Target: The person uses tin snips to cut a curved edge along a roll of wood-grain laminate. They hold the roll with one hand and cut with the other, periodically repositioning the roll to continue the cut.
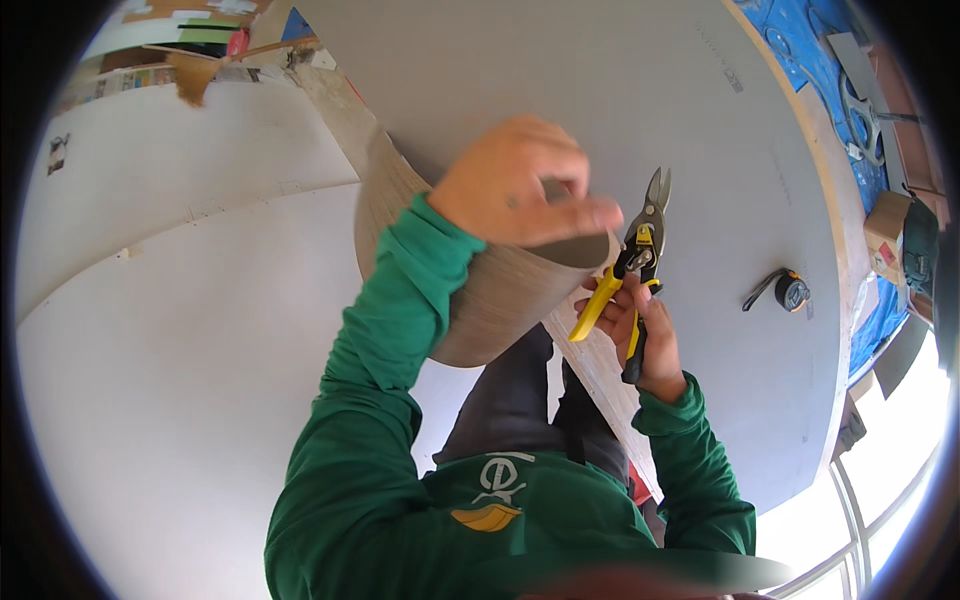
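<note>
My left hand (520,185) grips the curled-up edge of a grey flexible sheet strip (500,295) and bends it upward off a large grey board (560,90). My right hand (645,340) holds a pair of yellow-and-black snips (635,260) by the handles, blades pointing up and away, right beside the bent strip's edge. Both arms wear green sleeves.
A black-and-orange tape measure (788,290) lies on the board to the right of the snips. White panels (170,300) cover the floor at left. A blue tarp (800,40) with tools and a cardboard box (888,230) sit at the far right.
</note>
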Available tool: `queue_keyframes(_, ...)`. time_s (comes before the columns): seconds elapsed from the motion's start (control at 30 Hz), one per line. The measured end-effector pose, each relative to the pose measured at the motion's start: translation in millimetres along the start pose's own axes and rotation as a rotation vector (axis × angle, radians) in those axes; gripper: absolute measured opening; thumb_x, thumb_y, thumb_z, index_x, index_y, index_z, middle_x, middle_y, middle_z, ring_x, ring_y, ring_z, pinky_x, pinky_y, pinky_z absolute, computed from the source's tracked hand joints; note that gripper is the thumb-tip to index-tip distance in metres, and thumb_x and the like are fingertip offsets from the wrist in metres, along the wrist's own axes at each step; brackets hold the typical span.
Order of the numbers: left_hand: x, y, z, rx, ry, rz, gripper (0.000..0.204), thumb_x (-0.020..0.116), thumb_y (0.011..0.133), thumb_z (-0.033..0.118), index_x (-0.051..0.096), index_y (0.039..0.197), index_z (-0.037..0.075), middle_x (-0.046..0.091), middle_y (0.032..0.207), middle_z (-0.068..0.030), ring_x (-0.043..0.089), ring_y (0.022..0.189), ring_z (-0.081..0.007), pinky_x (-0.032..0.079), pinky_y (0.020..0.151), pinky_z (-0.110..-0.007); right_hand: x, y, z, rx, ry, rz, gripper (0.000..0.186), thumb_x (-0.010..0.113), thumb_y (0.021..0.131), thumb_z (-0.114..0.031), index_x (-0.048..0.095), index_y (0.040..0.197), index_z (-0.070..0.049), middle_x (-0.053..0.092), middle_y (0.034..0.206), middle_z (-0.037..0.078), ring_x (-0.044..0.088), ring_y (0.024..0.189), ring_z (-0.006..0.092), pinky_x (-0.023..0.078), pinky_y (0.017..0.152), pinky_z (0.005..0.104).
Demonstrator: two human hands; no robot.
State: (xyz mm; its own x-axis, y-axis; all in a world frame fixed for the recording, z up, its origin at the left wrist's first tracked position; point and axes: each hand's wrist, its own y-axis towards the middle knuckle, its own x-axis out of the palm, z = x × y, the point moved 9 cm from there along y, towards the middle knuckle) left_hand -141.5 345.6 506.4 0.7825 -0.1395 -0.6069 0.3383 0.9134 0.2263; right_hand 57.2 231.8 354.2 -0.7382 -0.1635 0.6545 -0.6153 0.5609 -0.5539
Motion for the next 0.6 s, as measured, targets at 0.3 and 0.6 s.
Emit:
queue_keyframes(0.3, 32.9, -60.4, 17.5, -0.165, 0.571, -0.186, 0.060, 0.087, 0.076, 0.042, 0.069, 0.119, 0.005, 0.063, 0.119, -0.0113, 0.057, 0.120, -0.0332, 0.039, 0.108, -0.052, -55.4, -49.2, -3.0, 0.009, -0.118, 0.135, 0.061, 0.056, 0.105, -0.035, 0.041, 0.149, 0.004, 0.060, 0.136, 0.025, 0.063, 0.123, 0.0355, 0.047, 0.110, 0.0488)
queue_keyframes(0.6, 19.7, -74.0, -48.7, -0.281, 0.513, 0.058, 0.061, 0.086, 0.078, 0.029, 0.066, 0.131, 0.008, 0.064, 0.124, -0.0101, 0.056, 0.128, -0.0340, 0.037, 0.111, -0.053, -44.2, -46.8, 12.4, 0.186, -0.204, 0.246, 0.079, 0.068, 0.094, -0.039, 0.037, 0.157, -0.002, 0.054, 0.144, 0.017, 0.055, 0.133, 0.0320, 0.043, 0.114, 0.0472)
